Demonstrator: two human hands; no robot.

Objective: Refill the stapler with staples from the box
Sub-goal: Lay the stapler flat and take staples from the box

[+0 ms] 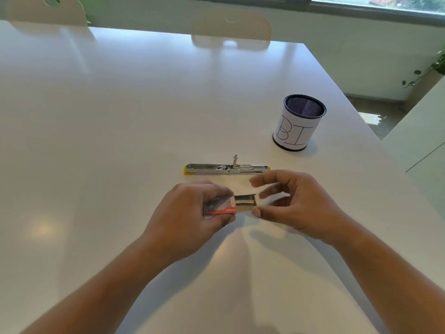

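1. Stapler lies hinged flat open on the tabletop, beyond my hands and toward the right edge, its metal channel facing up. I cannot tell whether any staples sit in the channel.
2. My left hand is closed around the red sleeve of the staple box, held just above the tabletop in front of me.
3. The inner tray is slid partway out of the sleeve to the right; a pale strip inside may be staples, but blur keeps me from being sure.
4. My right hand has its thumb touching the tray's near corner, with the other fingers curled loosely over its far end; whether they pinch the tray I cannot tell.
5. A mesh pen cup with a paper label stands well apart, near the right edge.
6. Progress, as I judge it: stapler opened, box being opened. Left to do: lift out a strip, lay it in the channel, close the stapler.
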